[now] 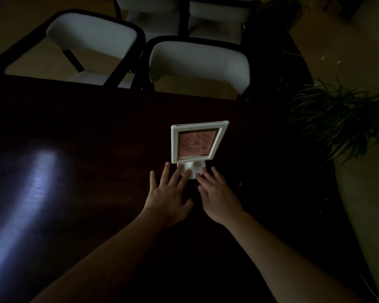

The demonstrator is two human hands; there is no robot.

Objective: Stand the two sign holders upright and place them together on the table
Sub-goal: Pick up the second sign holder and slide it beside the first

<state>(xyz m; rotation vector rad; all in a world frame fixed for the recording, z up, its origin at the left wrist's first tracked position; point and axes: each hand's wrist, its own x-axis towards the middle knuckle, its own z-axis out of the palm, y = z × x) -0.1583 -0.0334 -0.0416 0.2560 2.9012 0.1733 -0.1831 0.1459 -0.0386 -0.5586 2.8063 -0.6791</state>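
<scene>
Sign holder (197, 143) upright on dark table (85, 171), both hands spread flat, fingertips (187, 171) at its base.

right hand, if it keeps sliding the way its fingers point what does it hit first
The right hand points up and left at the sign holder's round white base; its fingertips look already at the base's edge, so that comes first, though the dim light hides actual contact.

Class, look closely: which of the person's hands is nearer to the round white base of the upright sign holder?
Nearly equal. The left hand has fingertips resting on the round white base from the front-left; the right hand has fingertips at its front-right edge.
</scene>
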